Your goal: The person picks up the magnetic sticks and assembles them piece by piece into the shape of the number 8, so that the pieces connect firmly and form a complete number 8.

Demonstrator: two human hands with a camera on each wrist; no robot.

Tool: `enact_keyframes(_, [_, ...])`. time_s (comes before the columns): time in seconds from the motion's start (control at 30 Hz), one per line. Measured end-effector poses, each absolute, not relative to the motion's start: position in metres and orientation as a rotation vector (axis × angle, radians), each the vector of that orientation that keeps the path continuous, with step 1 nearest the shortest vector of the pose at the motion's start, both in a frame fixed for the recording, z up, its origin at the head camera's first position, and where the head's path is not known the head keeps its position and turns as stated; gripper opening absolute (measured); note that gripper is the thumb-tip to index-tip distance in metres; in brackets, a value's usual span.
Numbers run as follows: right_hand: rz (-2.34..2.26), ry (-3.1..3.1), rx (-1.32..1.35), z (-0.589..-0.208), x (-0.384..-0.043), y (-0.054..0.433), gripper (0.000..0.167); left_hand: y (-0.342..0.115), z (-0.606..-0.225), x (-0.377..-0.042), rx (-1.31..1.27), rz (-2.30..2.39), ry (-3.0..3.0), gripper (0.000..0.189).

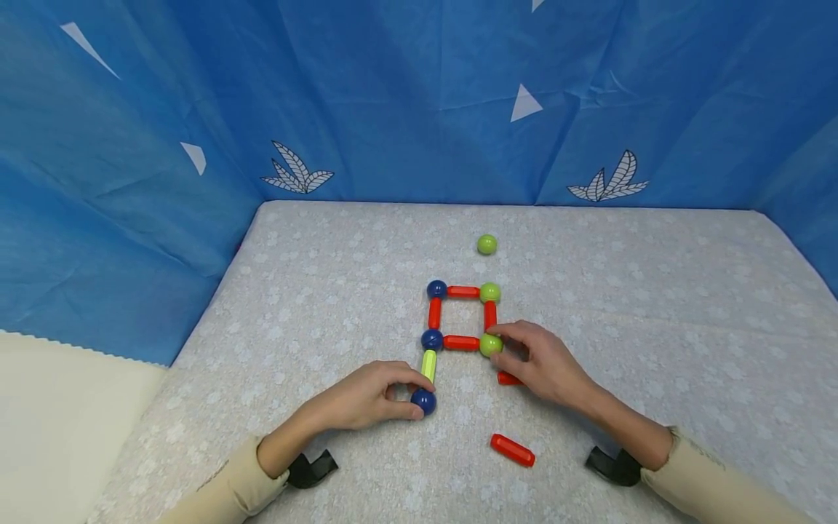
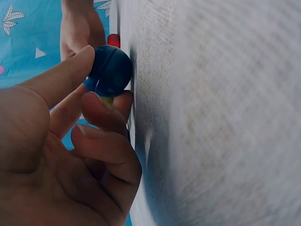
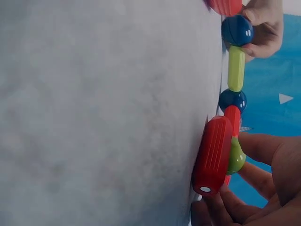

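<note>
Red magnetic rods (image 1: 462, 343) and balls form a square on the table, with blue balls (image 1: 436, 290) at the two left corners and green balls (image 1: 489, 292) at the two right ones. From the near left corner a yellow-green rod (image 1: 428, 367) runs toward the person and ends at another blue ball (image 1: 423, 401). My left hand (image 1: 368, 395) pinches that end ball between thumb and fingers. My right hand (image 1: 546, 362) holds the near right green ball (image 3: 235, 159) between thumb and fingertips. Under the right hand lies a loose red rod (image 3: 212, 155), partly hidden in the head view.
Another loose red rod (image 1: 513, 450) lies nearer the person, between the forearms. Beyond the square sits a single green ball (image 1: 487, 244). A patterned light cloth (image 1: 327, 291) covers the table, and a blue curtain (image 1: 419, 102) hangs behind it.
</note>
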State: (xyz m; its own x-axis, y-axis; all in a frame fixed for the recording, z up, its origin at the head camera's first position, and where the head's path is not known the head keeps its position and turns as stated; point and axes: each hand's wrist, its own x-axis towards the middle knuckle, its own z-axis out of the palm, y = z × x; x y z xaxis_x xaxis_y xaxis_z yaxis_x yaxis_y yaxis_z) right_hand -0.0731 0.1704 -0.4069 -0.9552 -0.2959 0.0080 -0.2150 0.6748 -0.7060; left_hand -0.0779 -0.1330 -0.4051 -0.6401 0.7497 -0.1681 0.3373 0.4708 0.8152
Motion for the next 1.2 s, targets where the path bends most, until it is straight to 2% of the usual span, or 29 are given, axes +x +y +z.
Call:
enact_keyframes(0.2, [-1.065, 2.881, -0.450, -0.401, -0.058, 0.174, 0.035, -0.133, -0.405, -0.077, 0.896, 1.060, 2.204, 0.033])
enact_keyframes(0.53, [-1.077, 2.815, -0.592, -0.385, -0.019, 0.183, 0.027, -0.135, -0.405, -0.076, 0.886, 1.085, 2.191, 0.033])
enact_keyframes(0.77, [-1.049, 2.740, -0.723, -0.390, 0.002, 0.185, 0.020, -0.134, -0.405, -0.077, 0.875, 1.092, 2.199, 0.033])
enact_keyframes(0.9, [-0.993, 2.711, -0.725, -0.395, 0.008, 0.185, 0.020, -0.133, -0.405, -0.077, 0.872, 1.101, 2.203, 0.033])
enact_keyframes(1.1, [-0.900, 2.618, -0.682, -0.398, 0.008, 0.183, 0.033, -0.134, -0.406, -0.075, 0.851, 1.117, 2.195, 0.032])
enact_keyframes(1.2, [-0.881, 2.610, -0.686, -0.398, 0.007, 0.182, 0.029, -0.134, -0.406, -0.075, 0.850, 1.121, 2.189, 0.032])
